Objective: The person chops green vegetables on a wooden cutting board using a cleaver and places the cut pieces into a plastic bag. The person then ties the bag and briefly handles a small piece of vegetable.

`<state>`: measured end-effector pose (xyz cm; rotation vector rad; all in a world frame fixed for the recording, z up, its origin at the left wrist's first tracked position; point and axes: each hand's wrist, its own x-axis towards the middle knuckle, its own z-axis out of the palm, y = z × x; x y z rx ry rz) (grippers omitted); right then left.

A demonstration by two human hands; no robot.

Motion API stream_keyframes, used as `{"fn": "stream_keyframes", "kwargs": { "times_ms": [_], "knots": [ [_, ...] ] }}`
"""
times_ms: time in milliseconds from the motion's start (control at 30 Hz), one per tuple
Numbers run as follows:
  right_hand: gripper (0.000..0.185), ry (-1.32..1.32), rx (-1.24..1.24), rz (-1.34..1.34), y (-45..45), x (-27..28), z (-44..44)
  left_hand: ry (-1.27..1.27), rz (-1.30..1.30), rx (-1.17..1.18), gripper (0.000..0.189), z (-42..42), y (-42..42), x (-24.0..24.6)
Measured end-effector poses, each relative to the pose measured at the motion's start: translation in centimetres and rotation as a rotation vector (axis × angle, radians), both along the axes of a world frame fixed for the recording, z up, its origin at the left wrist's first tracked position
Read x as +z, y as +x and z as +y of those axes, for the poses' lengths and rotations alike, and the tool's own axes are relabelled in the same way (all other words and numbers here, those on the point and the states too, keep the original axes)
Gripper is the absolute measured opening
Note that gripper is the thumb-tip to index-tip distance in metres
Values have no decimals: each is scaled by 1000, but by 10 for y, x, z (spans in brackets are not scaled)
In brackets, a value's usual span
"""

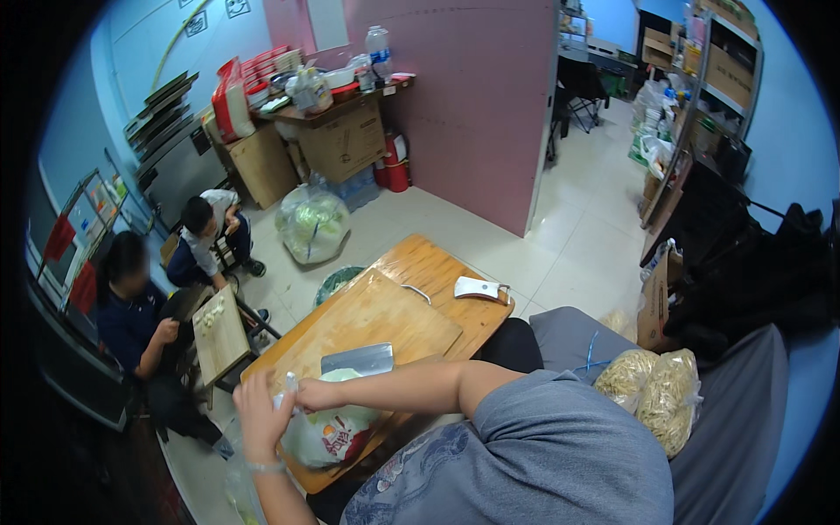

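A filled plastic bag (328, 436) with red print lies at the near left end of the wooden table (420, 262). My left hand (262, 407) is raised at the bag's gathered top, fingers spread; whether it pinches the plastic cannot be told. My right hand (318, 396) is closed on the twisted neck of that bag. Just beyond my right forearm, a cleaver's broad metal blade (357, 359) rests on the wooden cutting board (374, 308), its handle hidden. A white-wrapped item (481, 288) lies at the table's far right.
Two people (134, 295) (213, 230) sit at a small wooden board (222, 335) on the left. A bag of cabbages (314, 224) and a green basket (338, 283) stand on the floor beyond the table. Bags of pale strips (668, 394) lie at right.
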<state>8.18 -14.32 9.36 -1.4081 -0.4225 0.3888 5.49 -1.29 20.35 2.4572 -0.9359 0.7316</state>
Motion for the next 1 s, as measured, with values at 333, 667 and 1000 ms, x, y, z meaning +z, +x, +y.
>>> {"fn": "stream_keyframes", "kwargs": {
  "times_ms": [333, 667, 1000],
  "knots": [
    [32, 99, 357, 55, 21, 5, -17, -24, 400, 37, 34, 70, -14, -70],
    [24, -353, 488, -57, 21, 43, -17, -478, 485, -110, 30, 54, -4, -124],
    [21, -645, -288, -864, -17, 32, 4, -260, 229, -61, 28, 53, -14, -119]
  ]
}}
